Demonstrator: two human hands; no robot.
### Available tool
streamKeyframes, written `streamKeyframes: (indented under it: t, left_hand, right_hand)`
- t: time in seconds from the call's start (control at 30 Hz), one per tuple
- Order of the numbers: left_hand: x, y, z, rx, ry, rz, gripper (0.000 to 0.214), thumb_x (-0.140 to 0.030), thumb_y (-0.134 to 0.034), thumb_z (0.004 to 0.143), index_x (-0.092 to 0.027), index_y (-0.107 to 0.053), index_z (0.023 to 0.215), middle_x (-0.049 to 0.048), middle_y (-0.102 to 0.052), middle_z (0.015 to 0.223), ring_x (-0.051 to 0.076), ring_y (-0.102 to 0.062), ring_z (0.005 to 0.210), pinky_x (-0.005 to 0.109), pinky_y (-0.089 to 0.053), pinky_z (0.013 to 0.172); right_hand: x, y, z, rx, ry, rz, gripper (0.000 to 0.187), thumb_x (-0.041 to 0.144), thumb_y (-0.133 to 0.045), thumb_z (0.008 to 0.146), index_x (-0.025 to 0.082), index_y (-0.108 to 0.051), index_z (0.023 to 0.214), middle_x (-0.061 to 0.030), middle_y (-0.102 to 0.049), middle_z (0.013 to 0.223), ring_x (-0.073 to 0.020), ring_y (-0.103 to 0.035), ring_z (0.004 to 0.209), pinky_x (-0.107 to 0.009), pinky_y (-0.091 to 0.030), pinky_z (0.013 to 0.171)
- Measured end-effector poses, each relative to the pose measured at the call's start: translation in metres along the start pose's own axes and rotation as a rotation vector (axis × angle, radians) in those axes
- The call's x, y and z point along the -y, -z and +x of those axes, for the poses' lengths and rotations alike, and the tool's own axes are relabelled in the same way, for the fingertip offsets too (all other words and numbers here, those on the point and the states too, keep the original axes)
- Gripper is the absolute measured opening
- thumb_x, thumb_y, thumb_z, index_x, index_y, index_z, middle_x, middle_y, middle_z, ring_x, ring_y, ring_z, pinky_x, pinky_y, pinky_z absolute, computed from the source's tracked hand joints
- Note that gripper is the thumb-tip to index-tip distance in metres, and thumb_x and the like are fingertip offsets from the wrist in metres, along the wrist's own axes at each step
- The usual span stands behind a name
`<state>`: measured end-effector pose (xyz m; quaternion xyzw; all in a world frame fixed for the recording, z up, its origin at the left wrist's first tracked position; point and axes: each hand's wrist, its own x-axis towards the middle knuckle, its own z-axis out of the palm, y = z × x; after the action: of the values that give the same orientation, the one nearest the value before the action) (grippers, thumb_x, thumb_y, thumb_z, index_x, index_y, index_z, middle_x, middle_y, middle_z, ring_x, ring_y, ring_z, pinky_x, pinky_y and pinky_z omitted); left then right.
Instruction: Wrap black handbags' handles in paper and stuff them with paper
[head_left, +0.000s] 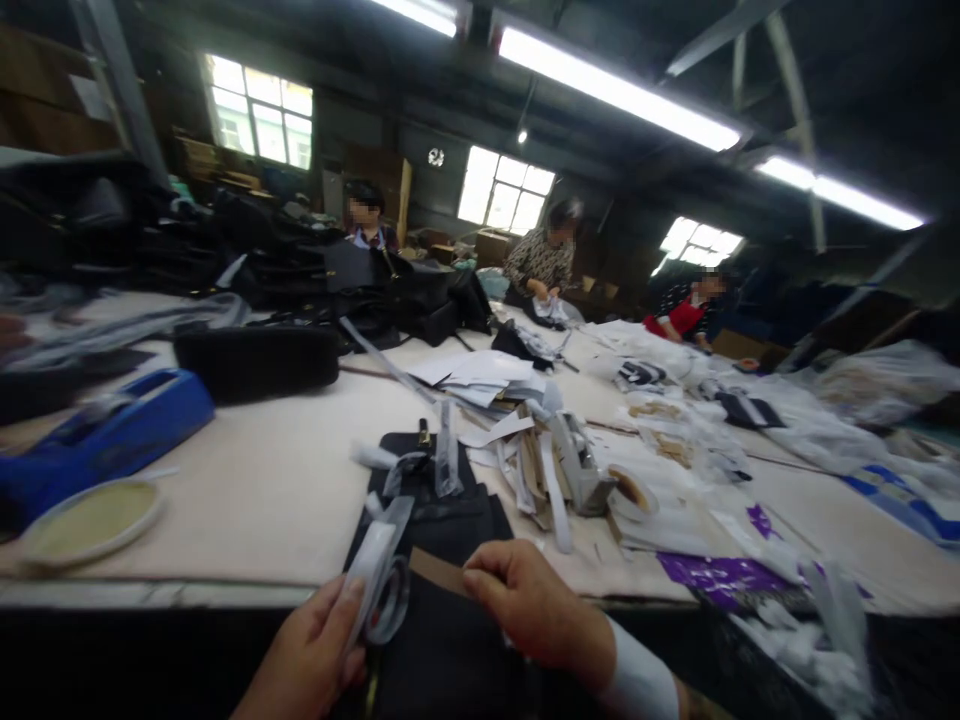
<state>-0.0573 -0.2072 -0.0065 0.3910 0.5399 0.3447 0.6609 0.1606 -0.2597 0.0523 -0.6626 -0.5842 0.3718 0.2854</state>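
Observation:
My left hand (315, 650) is at the table's front edge, fingers closed on a strip of clear plastic film (382, 580) that curls up from it. My right hand (529, 605) is just to the right, fingers curled and pinching the edge of a brown card piece (435, 570) lying on a black bag (442, 530). The black bag lies flat over the table edge, with a small metal clasp near its far end and more clear film strips (442, 460) draped across it.
A blue tape dispenser (105, 430) and a round lid (90, 520) sit at left. A grey tape dispenser (581, 470), white paper strips and plastic bags litter the beige table (262, 480). Black bags are piled behind. Three people work at the far side.

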Motion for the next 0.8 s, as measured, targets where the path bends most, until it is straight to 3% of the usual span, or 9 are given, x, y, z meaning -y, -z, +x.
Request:
streamKeyframes:
  t: [0.07,0.17,0.43,0.63,0.8]
  left_hand:
    - [0.001,0.003,-0.005,0.079,0.012,-0.029,0.055,-0.066,-0.071,0.067,-0.017,-0.06,0.089,-0.0035,-0.056,0.058,0.006,-0.042,0.04,0.017,-0.034,0.038]
    - [0.001,0.006,-0.009,0.148,-0.036,-0.125,0.053,-0.059,-0.066,0.078,-0.018,-0.054,0.109,-0.0043,-0.057,0.068,0.004,-0.04,0.041,0.014,-0.029,0.037]
    - [0.003,0.007,-0.017,0.154,-0.081,-0.176,0.049,-0.052,-0.06,0.087,-0.017,-0.048,0.119,-0.0041,-0.056,0.071,0.003,-0.039,0.041,0.014,-0.029,0.037]
    - [0.007,0.007,-0.016,0.161,-0.123,-0.189,0.055,-0.053,-0.061,0.087,-0.017,-0.044,0.125,-0.0037,-0.057,0.071,0.004,-0.042,0.042,0.014,-0.032,0.038]
    - [0.009,0.007,-0.015,0.128,-0.132,-0.202,0.058,-0.054,-0.061,0.086,-0.016,-0.043,0.126,-0.0032,-0.059,0.072,0.004,-0.042,0.041,0.015,-0.031,0.038]
  right_hand:
    - [0.006,-0.013,0.002,0.08,-0.019,-0.04,0.024,0.025,-0.052,0.083,0.015,-0.069,0.071,0.0006,-0.059,0.064,-0.013,-0.051,0.064,-0.024,-0.035,0.059]
    - [0.005,-0.023,0.006,0.155,-0.078,-0.05,0.026,0.029,-0.051,0.083,0.015,-0.067,0.068,0.0001,-0.057,0.062,-0.0129,-0.048,0.061,-0.025,-0.032,0.056]
    - [-0.005,-0.024,-0.001,0.212,-0.311,0.053,0.028,0.04,-0.053,0.082,0.016,-0.064,0.072,0.0053,-0.041,0.049,-0.0091,-0.033,0.044,-0.024,-0.022,0.045]
    - [-0.001,-0.039,0.0,0.225,-0.322,0.213,0.027,0.042,-0.057,0.08,0.018,-0.061,0.07,0.0077,-0.037,0.047,-0.0074,-0.029,0.041,-0.023,-0.018,0.042]
    - [0.004,-0.037,-0.005,0.24,-0.333,0.276,0.028,0.045,-0.057,0.08,0.018,-0.06,0.071,0.0086,-0.035,0.045,-0.0069,-0.026,0.04,-0.023,-0.016,0.041]
